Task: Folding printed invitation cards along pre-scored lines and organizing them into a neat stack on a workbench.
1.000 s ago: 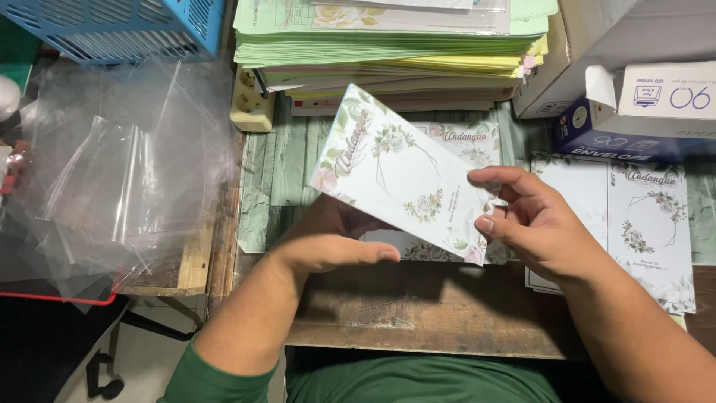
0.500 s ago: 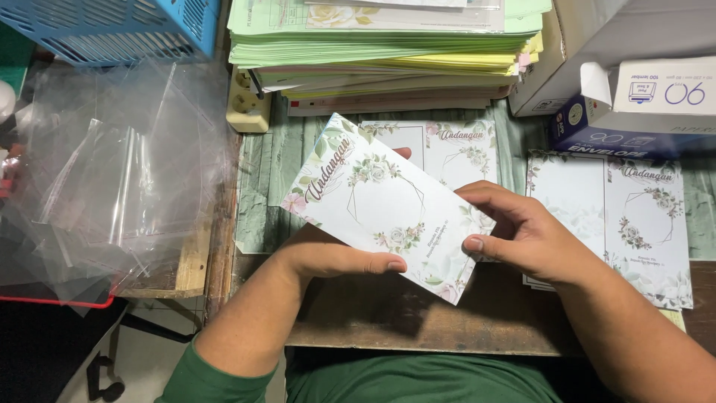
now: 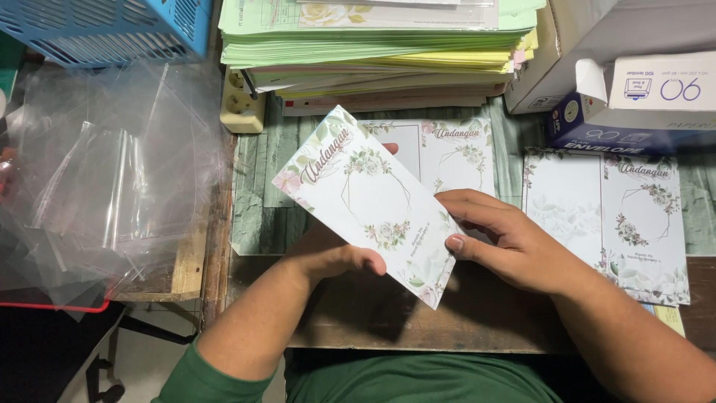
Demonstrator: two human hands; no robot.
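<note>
Both my hands hold a folded white floral card [image 3: 369, 201] tilted above the wooden desk, its printed front facing up. My left hand [image 3: 332, 257] grips it from below at the lower left edge. My right hand [image 3: 500, 242] pinches its right edge with thumb and fingers. Beneath it an unfolded floral sheet [image 3: 455, 153] lies flat on the desk.
A second stack of open floral sheets [image 3: 611, 216] lies to the right. A tall pile of green and yellow paper [image 3: 380, 45] sits at the back, boxes [image 3: 641, 97] at the right, clear plastic sleeves [image 3: 104, 179] at the left, a blue basket [image 3: 104, 26] beyond.
The card has turned over from its plain side to its printed front and come lower and left. My right hand shifted down along its right edge.
</note>
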